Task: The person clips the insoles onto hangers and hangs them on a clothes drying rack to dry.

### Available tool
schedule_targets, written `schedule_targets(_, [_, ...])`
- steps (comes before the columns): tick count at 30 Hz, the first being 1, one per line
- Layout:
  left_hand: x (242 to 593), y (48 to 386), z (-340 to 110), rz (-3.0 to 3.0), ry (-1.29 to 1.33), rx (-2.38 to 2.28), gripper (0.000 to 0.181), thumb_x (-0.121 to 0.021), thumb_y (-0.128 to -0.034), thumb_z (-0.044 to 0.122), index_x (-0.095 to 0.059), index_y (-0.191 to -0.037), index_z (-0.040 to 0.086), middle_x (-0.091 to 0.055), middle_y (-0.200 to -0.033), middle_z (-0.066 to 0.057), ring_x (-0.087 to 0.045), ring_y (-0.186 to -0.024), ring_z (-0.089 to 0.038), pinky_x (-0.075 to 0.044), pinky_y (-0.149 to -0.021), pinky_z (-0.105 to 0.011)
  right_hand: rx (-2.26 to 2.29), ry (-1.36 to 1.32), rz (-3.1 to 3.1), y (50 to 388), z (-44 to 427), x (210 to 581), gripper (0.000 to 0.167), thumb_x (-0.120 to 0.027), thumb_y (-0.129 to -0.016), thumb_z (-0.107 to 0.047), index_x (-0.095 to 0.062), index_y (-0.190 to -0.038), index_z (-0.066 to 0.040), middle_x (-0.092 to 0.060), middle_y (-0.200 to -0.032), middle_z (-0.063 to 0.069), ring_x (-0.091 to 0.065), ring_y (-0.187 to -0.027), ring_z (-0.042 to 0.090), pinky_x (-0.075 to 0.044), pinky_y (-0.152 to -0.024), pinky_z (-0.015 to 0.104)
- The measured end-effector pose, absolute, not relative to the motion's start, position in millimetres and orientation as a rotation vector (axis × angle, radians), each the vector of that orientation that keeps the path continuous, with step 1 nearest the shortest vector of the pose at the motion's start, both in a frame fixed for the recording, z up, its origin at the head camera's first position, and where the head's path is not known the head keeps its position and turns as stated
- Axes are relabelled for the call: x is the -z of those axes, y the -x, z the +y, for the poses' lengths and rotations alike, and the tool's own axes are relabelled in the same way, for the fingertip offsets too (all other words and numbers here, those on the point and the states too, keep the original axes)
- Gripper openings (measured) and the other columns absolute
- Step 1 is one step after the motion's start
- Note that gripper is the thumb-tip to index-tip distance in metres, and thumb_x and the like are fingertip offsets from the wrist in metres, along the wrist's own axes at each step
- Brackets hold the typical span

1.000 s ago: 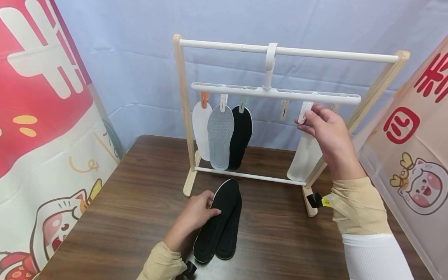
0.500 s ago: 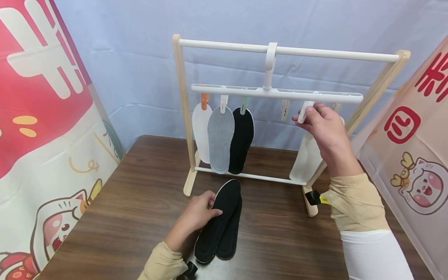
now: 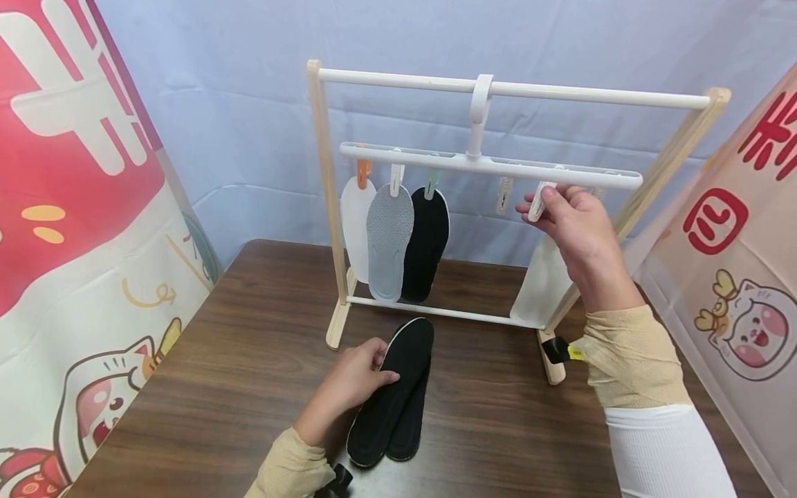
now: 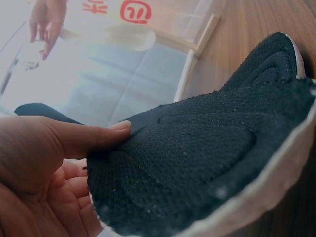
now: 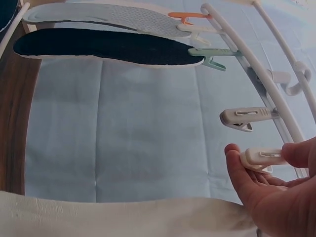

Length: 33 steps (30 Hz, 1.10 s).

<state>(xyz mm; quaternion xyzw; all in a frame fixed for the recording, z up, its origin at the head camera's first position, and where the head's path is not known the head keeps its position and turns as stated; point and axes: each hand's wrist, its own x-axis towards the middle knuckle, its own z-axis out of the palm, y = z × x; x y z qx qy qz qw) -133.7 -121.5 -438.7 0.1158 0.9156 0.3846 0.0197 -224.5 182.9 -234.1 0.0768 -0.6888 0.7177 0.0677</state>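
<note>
In the head view, my left hand (image 3: 350,377) pinches a black insole (image 3: 395,394) by its edge, thumb on top. A second black insole (image 3: 407,432) lies partly hidden beneath it. The left wrist view shows the pale underside edge of the held black insole (image 4: 177,158). My right hand (image 3: 585,238) pinches a white clothespin (image 3: 539,202) hanging from the white hanger bar (image 3: 429,159). Nothing hangs from this white clothespin (image 5: 264,157) in the right wrist view. Close beside the right hand hangs a white insole (image 3: 540,287), its top behind the fingers.
On the left part of the bar hang a white insole (image 3: 356,228), a grey insole (image 3: 389,242) and a black insole (image 3: 427,245). Another pale clothespin (image 3: 504,195) holds nothing. The wood-ended rack (image 3: 325,173) stands on the brown table (image 3: 498,415).
The left hand has shifted slightly to the right with the black insole. The hanger and its insoles have swayed a little. The right hand keeps its hold on the clothespin.
</note>
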Motion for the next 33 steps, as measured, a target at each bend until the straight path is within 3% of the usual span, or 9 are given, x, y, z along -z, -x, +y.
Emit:
schedule_targets(6, [435.8, 134.5, -119.1, 2.832, -0.368, -1.206, 0.031, -0.084, -0.0836, 0.022, -0.059, -0.099, 0.01, -0.057, -0.085, 0.003, -0.052, -0.074, -0.011, -0.045, -0.07, -0.03, -2.169, -0.236, -2.061, 224.3, 182.7, 236.4, 0.025, -0.05, -0.107, -0.02, -0.049, -0.117, 0.003, -0.066, -0.1, 0.004, -0.07, -0.093, 0.011, -0.054, -0.088, 0.019])
schedule_targets(33, [429.2, 136.0, -108.4, 2.852, -0.402, -1.184, 0.03, -0.083, -0.084, 0.023, -0.063, -0.102, 0.011, -0.065, -0.089, 0.003, -0.058, -0.077, -0.011, -0.048, -0.072, -0.032, -2.235, -0.262, -1.944, 222.1, 180.7, 242.3, 0.02, -0.052, -0.105, -0.02, -0.05, -0.114, -0.002, -0.066, -0.094, 0.003, -0.07, -0.088, 0.011, -0.054, -0.084, 0.018])
